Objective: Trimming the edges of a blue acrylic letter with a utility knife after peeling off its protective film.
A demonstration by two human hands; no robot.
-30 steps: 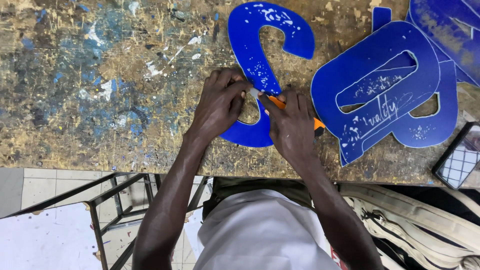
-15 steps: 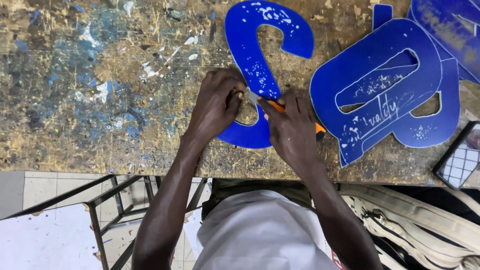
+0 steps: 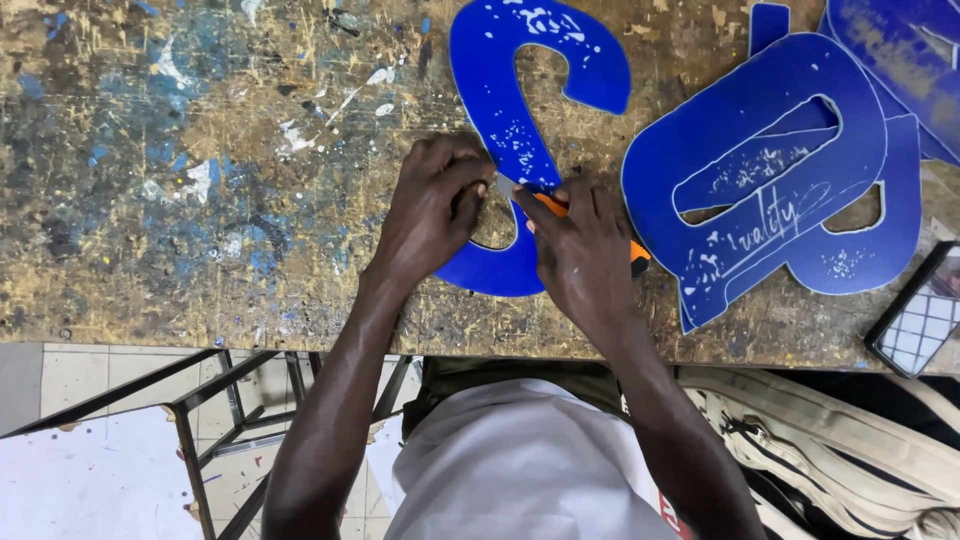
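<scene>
A large blue S-shaped cut-out letter (image 3: 520, 90) lies flat on a paint-stained wooden workbench (image 3: 200, 180). My left hand (image 3: 432, 205) presses down on the lower curve of the letter. My right hand (image 3: 580, 255) grips an orange utility knife (image 3: 552, 208), its tip against the letter's inner edge beside my left fingers. Most of the knife body is hidden under my right hand.
A stack of other blue cut-out letters (image 3: 770, 180) lies to the right, close to my right hand. A dark framed grid-patterned object (image 3: 925, 315) sits at the bench's right front edge. Below the bench edge stand a metal frame (image 3: 200, 410) and a beige bag (image 3: 830, 440).
Both hands stay on the letter's lower curve. The knife and fingers have shifted only slightly along the edge.
</scene>
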